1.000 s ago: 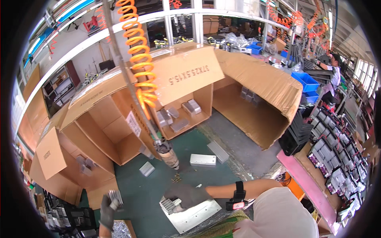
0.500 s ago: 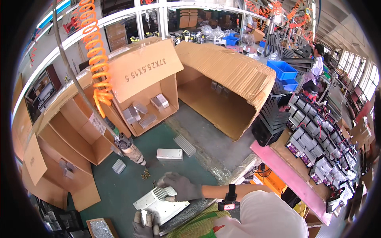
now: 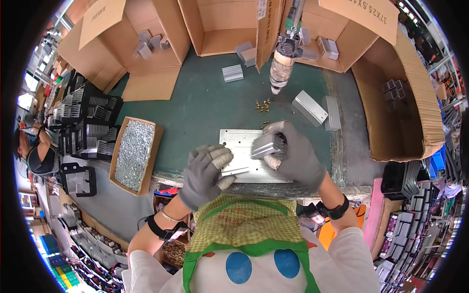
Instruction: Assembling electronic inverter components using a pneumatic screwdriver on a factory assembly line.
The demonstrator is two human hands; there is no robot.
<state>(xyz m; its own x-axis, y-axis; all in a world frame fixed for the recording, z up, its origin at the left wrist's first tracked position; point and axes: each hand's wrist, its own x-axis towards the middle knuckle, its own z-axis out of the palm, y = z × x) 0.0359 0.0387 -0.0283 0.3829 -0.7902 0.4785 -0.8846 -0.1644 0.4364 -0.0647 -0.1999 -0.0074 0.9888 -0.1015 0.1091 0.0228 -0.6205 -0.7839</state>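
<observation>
A flat aluminium plate [image 3: 239,139] with drilled holes lies on the bench edge in front of me. My right hand [image 3: 300,156], in a grey glove with pale fingertips, is closed around a finned aluminium heat sink [image 3: 266,146] over the plate's right half. My left hand [image 3: 204,172], gloved likewise, rests at the plate's left side. Its thumb and fingers close about the end of a narrow metal strip [image 3: 237,171] on the plate. Beyond the plate, brass-coloured screws [image 3: 262,105] lie in a loose pile. The taped power screwdriver [image 3: 281,73] hangs above them, untouched.
Two long aluminium blocks [image 3: 310,108] lie to the right and a finned piece [image 3: 232,73] farther back. A shallow carton of small metal parts [image 3: 134,154] stands left. Open cartons [image 3: 222,41] with heat sinks line the back; a larger carton [image 3: 405,107] stands right. Black finned housings [image 3: 88,134] crowd the left.
My view has swung left and now faces the bench squarely. The plate lies nearly level across it. My right hand still holds the finned heat sink; my left hand shows fully on the plate's left side.
</observation>
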